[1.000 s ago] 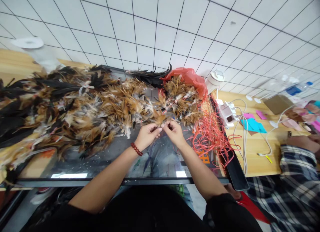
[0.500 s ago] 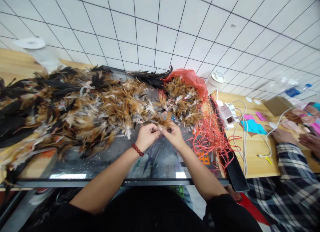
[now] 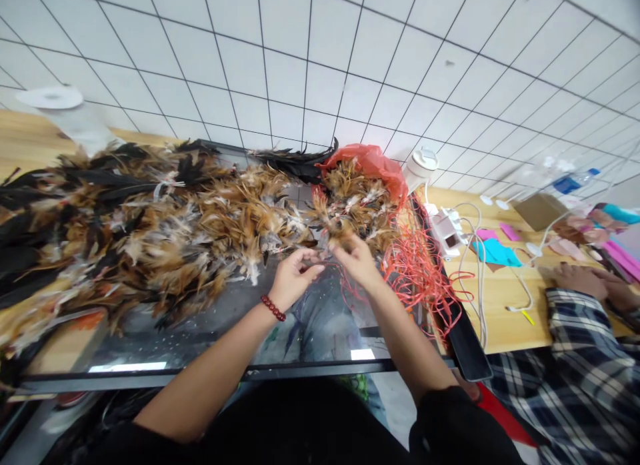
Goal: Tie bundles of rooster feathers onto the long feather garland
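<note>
My right hand is closed on a small bundle of brown feathers, whose tips point away from me. Just left of it, my left hand wears a dark red bead bracelet and has thumb and fingers pinched. A thin red string seems to run between the two hands, with its end hidden in the left fingers. Both hands are above a dark glossy tabletop. Beyond them lies a long heap of brown feather bundles, mixed with black feathers at the left.
A red plastic bag with feather bundles sits at the back. Tangled red string covers the right side, beside a black tray edge. Farther right are a white power socket, cables, blue cloth and another person's hands. A white roll stands left.
My hands, close together before, have drawn apart. The right hand has shifted slightly right with the feathers, and a thin red string shows between the hands. The view has turned slightly.
</note>
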